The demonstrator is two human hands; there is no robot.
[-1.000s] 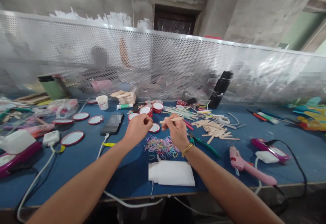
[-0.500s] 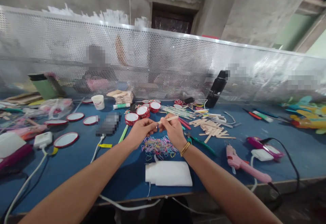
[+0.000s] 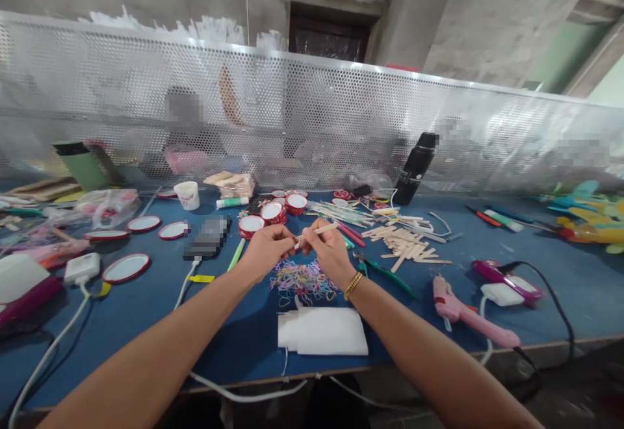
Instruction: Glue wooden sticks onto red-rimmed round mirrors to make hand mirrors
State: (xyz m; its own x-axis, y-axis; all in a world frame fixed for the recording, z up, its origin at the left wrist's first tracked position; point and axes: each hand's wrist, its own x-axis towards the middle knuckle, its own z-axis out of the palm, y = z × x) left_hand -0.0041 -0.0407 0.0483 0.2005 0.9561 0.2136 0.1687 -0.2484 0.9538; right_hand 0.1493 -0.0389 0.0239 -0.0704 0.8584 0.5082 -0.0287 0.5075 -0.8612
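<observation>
Above a loose pile of coloured rubber bands (image 3: pixel 306 281), my two hands meet at the fingertips. My right hand (image 3: pixel 331 257), with a gold bracelet at the wrist, is closed on a flat wooden craft stick (image 3: pixel 326 228) that juts out to the right. My left hand (image 3: pixel 266 250) pinches at the left end, where a pale bit of wood shows between the fingers. Whether that bit is the same stick or a second one, I cannot tell. Below the bands lies a white cloth pouch (image 3: pixel 329 331). More craft sticks (image 3: pixel 404 247) are heaped to the right.
Green-handled pliers (image 3: pixel 387 276) and a pink glue gun (image 3: pixel 468 315) with its cord lie to the right. Stacked red-rimmed round lids (image 3: pixel 252 225) stand behind my left hand. Left are a phone (image 3: pixel 207 237), cables and a paper cup (image 3: pixel 187 195). A perforated metal screen (image 3: pixel 331 117) borders the back.
Both hands have shifted slightly left, keeping the craft stick between them. The stick is tilted a little differently, and more pale wood shows at the left fingertips.
</observation>
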